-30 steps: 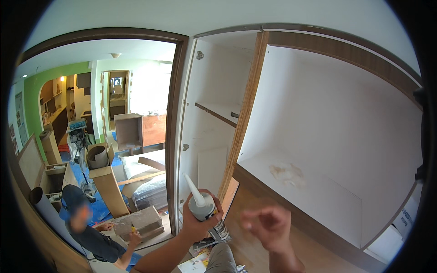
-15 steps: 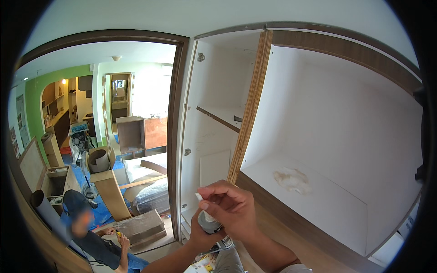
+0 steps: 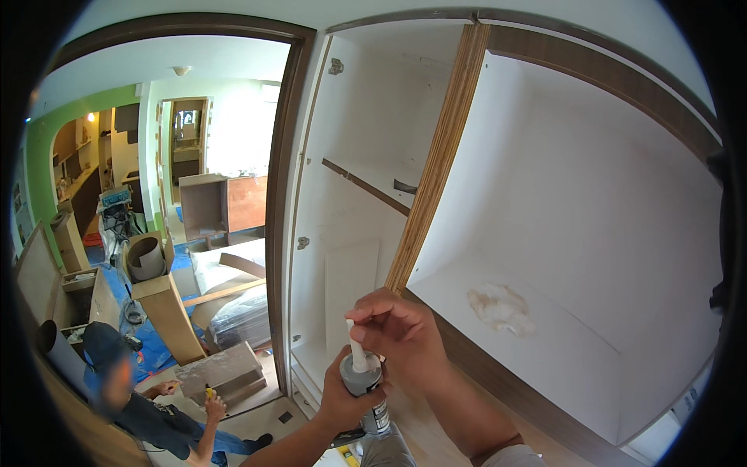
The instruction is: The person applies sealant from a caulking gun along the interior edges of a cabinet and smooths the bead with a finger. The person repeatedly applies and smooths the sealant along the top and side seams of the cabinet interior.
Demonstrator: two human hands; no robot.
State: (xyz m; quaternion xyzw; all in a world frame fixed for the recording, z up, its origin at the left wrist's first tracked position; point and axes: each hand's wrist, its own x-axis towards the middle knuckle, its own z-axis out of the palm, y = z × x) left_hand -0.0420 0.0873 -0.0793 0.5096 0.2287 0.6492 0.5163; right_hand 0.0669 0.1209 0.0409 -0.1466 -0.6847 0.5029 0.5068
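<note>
My left hand (image 3: 342,398) is wrapped round a grey-topped cartridge (image 3: 362,378), which looks like a sealant tube, held upright in front of me. A tapered white nozzle (image 3: 358,356) stands on its end. Thumb and fingers of my right hand (image 3: 401,333) are pinched together at the nozzle's tip. The cartridge's lower part, with a black-and-white label, shows below my left hand; something dark beneath it is partly hidden.
Ahead stands an open white cabinet (image 3: 576,187) with a bare plywood edge (image 3: 443,148) and a brownish-white patch (image 3: 500,308) on its floor. Through the doorway (image 3: 282,202) at left, a person in a dark cap (image 3: 109,346) holds something yellow among boards and boxes.
My view has shifted, so the doorway sits further left. My right hand has moved up toward the nozzle tip, showing more of the nozzle. The person at left has one hand lower.
</note>
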